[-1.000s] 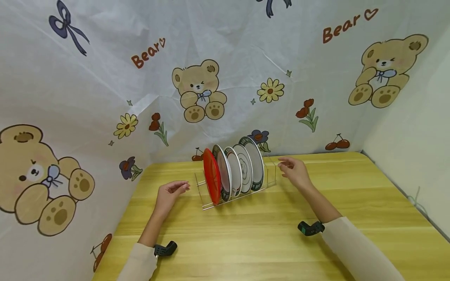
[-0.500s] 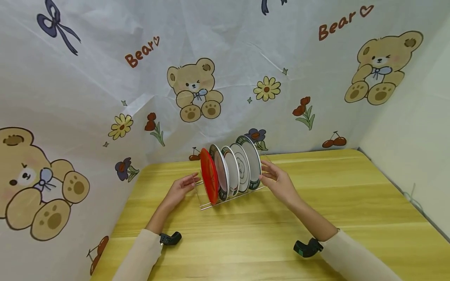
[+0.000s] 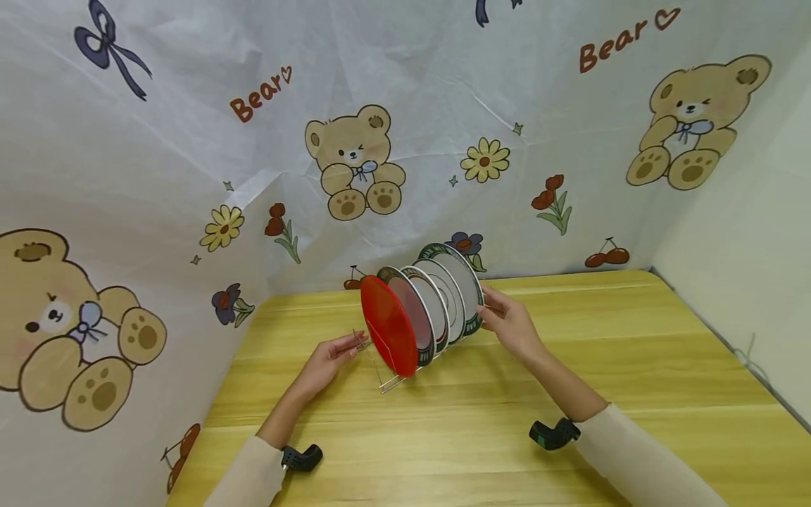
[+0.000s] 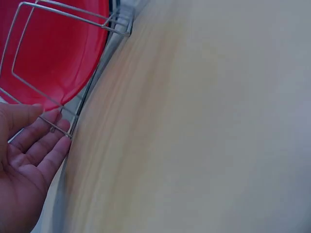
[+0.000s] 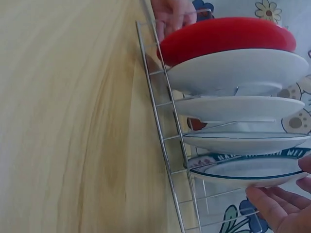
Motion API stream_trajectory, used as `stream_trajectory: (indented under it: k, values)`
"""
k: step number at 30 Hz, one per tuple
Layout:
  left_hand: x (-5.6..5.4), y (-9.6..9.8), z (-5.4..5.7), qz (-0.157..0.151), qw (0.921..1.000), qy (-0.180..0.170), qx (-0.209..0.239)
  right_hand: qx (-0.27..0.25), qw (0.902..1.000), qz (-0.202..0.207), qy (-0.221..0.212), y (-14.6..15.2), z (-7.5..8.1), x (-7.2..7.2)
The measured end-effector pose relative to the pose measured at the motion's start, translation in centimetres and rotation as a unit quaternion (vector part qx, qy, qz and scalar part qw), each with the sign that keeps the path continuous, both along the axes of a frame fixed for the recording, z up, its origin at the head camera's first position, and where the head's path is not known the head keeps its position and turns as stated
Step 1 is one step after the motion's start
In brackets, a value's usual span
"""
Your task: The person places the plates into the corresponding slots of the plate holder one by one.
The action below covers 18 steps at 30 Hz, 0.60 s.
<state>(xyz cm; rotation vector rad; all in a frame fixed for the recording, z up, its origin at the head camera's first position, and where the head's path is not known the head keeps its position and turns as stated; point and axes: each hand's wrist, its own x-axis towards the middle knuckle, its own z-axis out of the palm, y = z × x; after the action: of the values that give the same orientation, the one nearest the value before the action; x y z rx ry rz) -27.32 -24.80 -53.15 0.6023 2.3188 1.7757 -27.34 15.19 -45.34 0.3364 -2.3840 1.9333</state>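
A wire dish rack (image 3: 393,384) stands on the table, holding a red plate (image 3: 388,327) at its left end and several white plates upright behind it. My left hand (image 3: 329,362) pinches the rack's left end wire between thumb and fingers; the left wrist view shows the hand (image 4: 26,165) just below the red plate (image 4: 63,58). At the opposite end, my right hand (image 3: 513,327) grips the rack, its fingertips against the green-rimmed plate (image 3: 476,325). In the right wrist view, the right hand's (image 5: 284,208) fingers partly leave the frame beside that plate (image 5: 243,167).
The wooden table (image 3: 456,436) spreads in front of the rack and to its right. Behind hangs a white cloth (image 3: 437,91) printed with bears and flowers. A pale wall (image 3: 747,267) borders the right side, where a thin cord (image 3: 750,362) lies by the table edge.
Both hands have come in from beside the rack and taken hold of its ends. The rack has turned, its left end swinging nearer, so the red plate's face shows more.
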Motion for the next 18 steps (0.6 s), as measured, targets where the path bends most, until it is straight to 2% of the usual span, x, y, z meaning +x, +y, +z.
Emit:
stream_trajectory:
  k: [5, 9, 13, 18]
  values:
    - [2.4, 0.6, 0.4, -0.041, 0.999, -0.007, 0.012, 0.002, 1.0, -0.003, -0.002, 0.8, 0.1, -0.8]
    - [3.6, 0.9, 1.1, -0.06, 0.997, -0.04, 0.027, 0.009, 0.9999, -0.001, 0.01, 1.4, 0.2, -1.2]
    - [3.8, 0.8, 2.0, -0.056, 0.9956, -0.068, 0.033, 0.021, 0.9997, -0.005, 0.014, 1.9, 0.4, -1.0]
    - [2.6, 1.1, 2.5, -0.007, 0.998, -0.055, 0.028, -0.006, 1.0, -0.002, -0.004, 1.6, 0.3, 1.2]
